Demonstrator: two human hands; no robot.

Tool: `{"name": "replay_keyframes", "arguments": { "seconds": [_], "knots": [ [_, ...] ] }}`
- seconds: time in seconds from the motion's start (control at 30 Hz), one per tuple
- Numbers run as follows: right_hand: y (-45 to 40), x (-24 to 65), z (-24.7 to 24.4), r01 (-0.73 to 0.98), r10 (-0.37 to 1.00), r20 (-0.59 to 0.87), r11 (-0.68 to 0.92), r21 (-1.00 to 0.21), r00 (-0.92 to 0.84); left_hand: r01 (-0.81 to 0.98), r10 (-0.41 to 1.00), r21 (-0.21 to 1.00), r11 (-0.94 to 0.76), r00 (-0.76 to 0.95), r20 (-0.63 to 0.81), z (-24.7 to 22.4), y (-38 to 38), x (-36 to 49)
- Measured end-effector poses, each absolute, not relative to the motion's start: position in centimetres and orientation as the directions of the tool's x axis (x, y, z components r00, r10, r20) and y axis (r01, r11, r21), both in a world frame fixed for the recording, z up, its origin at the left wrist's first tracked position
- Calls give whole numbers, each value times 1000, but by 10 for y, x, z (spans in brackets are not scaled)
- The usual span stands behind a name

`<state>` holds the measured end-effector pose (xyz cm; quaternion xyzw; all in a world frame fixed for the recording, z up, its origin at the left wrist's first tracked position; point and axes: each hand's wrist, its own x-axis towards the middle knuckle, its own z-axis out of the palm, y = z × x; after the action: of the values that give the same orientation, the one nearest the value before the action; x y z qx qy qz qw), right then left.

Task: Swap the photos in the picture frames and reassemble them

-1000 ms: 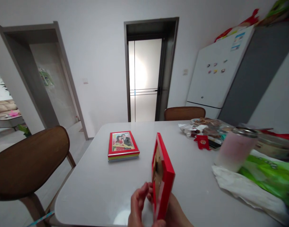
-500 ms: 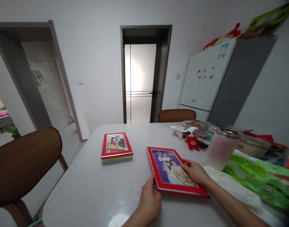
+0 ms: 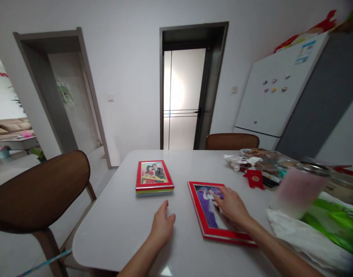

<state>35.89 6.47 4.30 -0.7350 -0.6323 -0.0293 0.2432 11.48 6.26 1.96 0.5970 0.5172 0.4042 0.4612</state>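
A red picture frame [image 3: 206, 211] with a wedding photo lies on the white table in front of me. Over its right part reaches my right hand [image 3: 234, 207], fingers stretched out and holding nothing; whether they touch the photo I cannot tell. The hand and forearm cover the frame's right side. My left hand [image 3: 162, 225] hovers to the left of that frame, thumb and fingers apart, with nothing in it. Farther back on the left sits a small stack of picture frames [image 3: 154, 177], a red one with a couple's photo on top and a yellow-green edge beneath.
At the right stand a pink frosted bottle [image 3: 305, 188], a white cloth [image 3: 297, 234] and a green plastic package [image 3: 332, 223]. Behind them are a red envelope [image 3: 255, 179] and food containers. Brown chairs [image 3: 55, 184] stand left and beyond the white table [image 3: 112, 227].
My left hand has let go of the picture frame and moved left. My right hand has come off its right edge and moved over the photo. The view has turned left.
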Motion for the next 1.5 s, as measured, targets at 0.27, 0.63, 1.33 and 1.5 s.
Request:
{"name": "replay_keyframes", "arguments": {
  "seconds": [0.27, 0.63, 1.33, 1.5],
  "knots": [
    [120, 193, 57, 912, 897, 397, 313, -266, -192, -45, 985, 988, 146, -86, -149, 21, 91, 60],
    [55, 181, 55, 811, 872, 345, 464, -358, -347, -484, 990, 874, 50, -91, -106, 28, 58, 64],
    [-1, 230, 45, 273, 997, -61, -45, -961, -50, 503, 642, 426, -752, 707, 297, -5, -39, 68],
    [4, 236, 29, 758, 995, 103, 70, -648, -4, 545, 736, 512, -664, 595, 322, 16, -31, 49]
  ]
}}
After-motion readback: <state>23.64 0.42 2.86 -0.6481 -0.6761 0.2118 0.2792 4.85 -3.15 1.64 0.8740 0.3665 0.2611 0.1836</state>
